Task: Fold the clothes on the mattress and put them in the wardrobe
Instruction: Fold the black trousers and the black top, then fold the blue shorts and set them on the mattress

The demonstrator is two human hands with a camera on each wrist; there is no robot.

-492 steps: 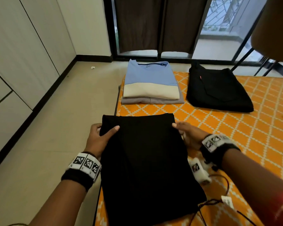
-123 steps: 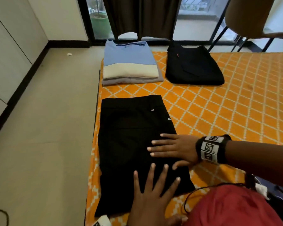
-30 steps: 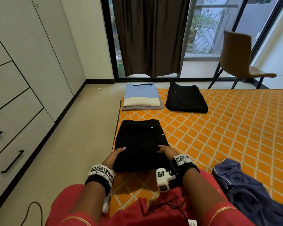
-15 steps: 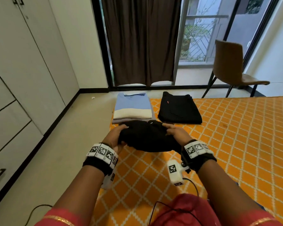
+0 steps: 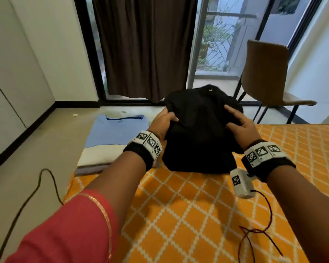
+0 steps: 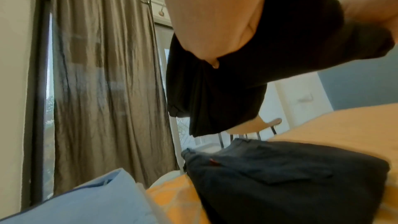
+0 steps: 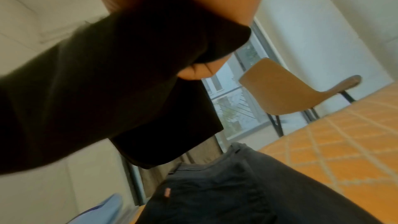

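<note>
My left hand (image 5: 164,123) and right hand (image 5: 239,124) grip a folded black garment (image 5: 199,112) by its two sides and hold it in the air. It hangs just above a folded pair of black jeans (image 5: 198,164) lying on the orange patterned mattress (image 5: 179,205). The left wrist view shows the black garment (image 6: 226,83) drooping under my fingers (image 6: 215,14), with the jeans (image 6: 290,176) below. In the right wrist view the same garment (image 7: 107,83) hangs over the jeans (image 7: 237,193). A folded blue and cream shirt pile (image 5: 112,137) lies left of the jeans.
White wardrobe doors (image 5: 11,76) line the left wall across a strip of bare floor. A brown chair (image 5: 264,76) stands at the back right, by dark curtains (image 5: 146,44) and a glass door. A cable (image 5: 40,186) lies on the floor, and a thin wire (image 5: 254,234) on the mattress.
Both hands have carried the folded black garment forward and up, from above the mattress near the shirt pile to over the black jeans. The view has moved closer to the piles.
</note>
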